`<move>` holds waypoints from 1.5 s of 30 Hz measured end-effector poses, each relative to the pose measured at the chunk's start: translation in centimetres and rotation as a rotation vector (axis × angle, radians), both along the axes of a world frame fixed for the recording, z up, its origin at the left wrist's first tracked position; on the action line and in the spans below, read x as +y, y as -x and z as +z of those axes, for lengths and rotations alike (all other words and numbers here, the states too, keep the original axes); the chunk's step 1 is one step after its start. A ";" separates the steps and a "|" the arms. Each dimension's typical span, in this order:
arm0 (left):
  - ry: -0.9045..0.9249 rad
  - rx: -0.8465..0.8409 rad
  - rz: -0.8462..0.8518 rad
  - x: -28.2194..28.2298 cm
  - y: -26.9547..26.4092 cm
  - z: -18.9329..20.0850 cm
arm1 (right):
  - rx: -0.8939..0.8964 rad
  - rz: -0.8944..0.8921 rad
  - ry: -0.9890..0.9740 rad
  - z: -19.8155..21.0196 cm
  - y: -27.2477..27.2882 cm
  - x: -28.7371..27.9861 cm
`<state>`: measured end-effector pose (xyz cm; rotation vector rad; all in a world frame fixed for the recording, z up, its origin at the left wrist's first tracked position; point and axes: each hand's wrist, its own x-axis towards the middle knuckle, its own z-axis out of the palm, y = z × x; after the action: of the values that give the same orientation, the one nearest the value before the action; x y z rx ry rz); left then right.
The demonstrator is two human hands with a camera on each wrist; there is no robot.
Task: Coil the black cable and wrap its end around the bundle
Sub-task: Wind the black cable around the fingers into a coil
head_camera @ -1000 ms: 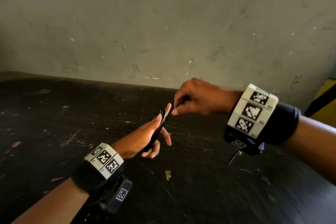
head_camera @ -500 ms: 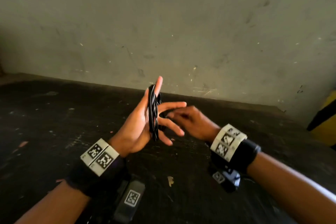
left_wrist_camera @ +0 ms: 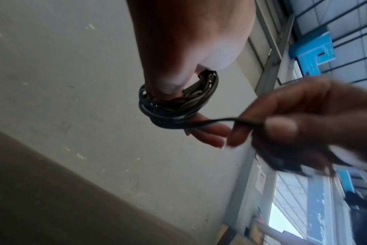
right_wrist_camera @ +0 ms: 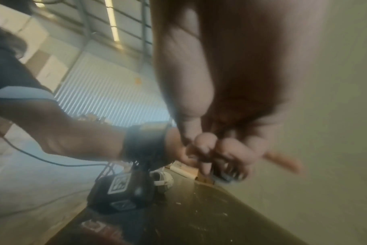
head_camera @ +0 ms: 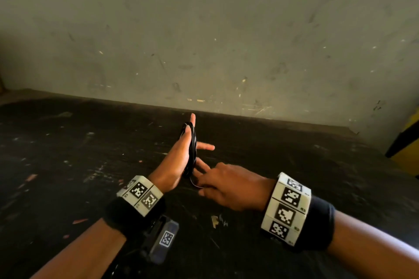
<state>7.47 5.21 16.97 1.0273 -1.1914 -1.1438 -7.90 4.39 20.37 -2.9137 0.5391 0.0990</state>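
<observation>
The black cable point(head_camera: 193, 149) is wound in several loops around my left hand point(head_camera: 179, 158), which stands upright over the table with its fingers held straight. The left wrist view shows the coil point(left_wrist_camera: 170, 106) circling that hand point(left_wrist_camera: 191, 49), with a free strand point(left_wrist_camera: 220, 120) leading off to the right. My right hand point(head_camera: 226, 184) sits just below and right of the coil and pinches that strand between thumb and fingers point(left_wrist_camera: 304, 119). A short piece of the strand point(head_camera: 195, 183) shows under the left palm. The right wrist view is blurred; the curled fingers point(right_wrist_camera: 210, 149) fill its middle.
A dark, scuffed table point(head_camera: 68, 165) runs back to a grey wall point(head_camera: 204, 29). A yellow and black object point(head_camera: 408, 142) stands at the right edge. A small paper scrap point(head_camera: 215, 221) lies on the table between my wrists.
My right hand has swung from above and right of the coil down to below it, carrying the cable end. My left hand has tipped up to stand upright.
</observation>
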 end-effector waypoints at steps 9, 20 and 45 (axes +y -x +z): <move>-0.064 -0.156 -0.126 2.0 1.9 -1.5 | -0.060 0.149 0.175 2.8 0.6 -1.7; -0.218 -0.061 -0.251 3.9 2.7 -1.5 | -0.415 0.068 0.294 1.6 1.5 -2.5; -0.695 0.284 0.003 8.4 1.8 -3.9 | -0.533 0.089 0.089 -9.7 -0.2 -1.0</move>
<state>5.72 13.66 13.05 1.3139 -0.5623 -1.6927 -7.69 3.40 10.62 -2.8669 0.3265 -0.6835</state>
